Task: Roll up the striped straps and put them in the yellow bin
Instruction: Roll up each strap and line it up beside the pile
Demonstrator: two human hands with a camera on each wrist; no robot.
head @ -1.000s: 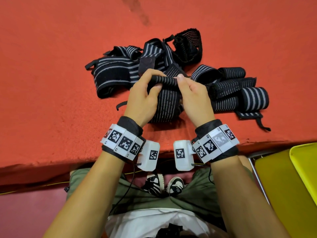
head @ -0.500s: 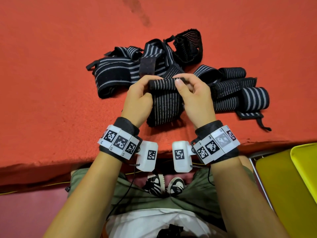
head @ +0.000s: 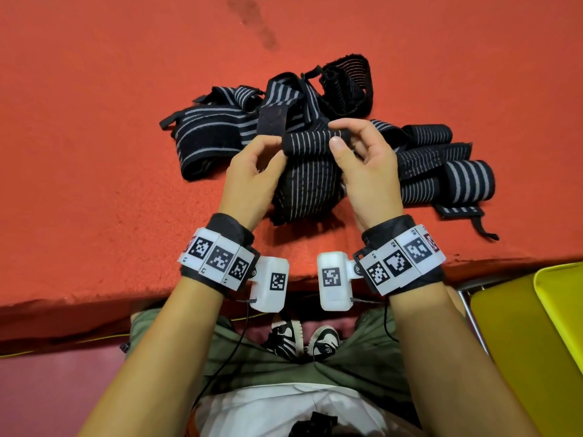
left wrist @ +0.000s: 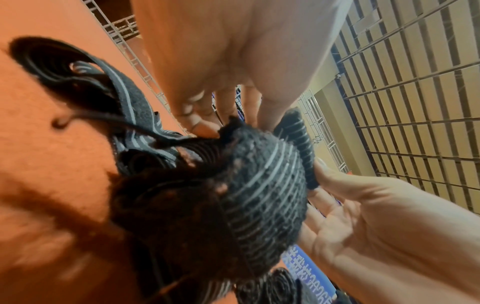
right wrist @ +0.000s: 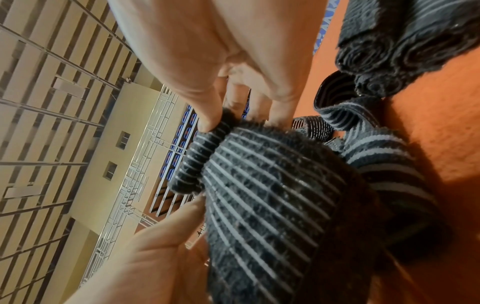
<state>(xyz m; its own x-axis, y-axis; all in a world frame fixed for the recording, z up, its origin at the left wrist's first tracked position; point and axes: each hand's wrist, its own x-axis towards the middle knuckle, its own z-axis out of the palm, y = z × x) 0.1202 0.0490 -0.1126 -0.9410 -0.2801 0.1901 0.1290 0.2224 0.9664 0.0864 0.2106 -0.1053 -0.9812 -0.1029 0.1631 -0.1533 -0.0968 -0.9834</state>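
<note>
Two hands working one striped strap [head: 310,171] just above the red surface [head: 94,152]: left hand [head: 252,181] pinching the left end of the started roll, right hand [head: 369,171] pinching the right end between thumb and fingers. Unrolled tail hanging toward the near edge. Tangled heap of loose straps [head: 252,127] lying just beyond, exact count unclear; about four rolled straps [head: 448,171] lying to the right. One yellow bin [head: 561,310] sitting at the near right, below the surface edge. Open red cloth stretching left and far.
</note>
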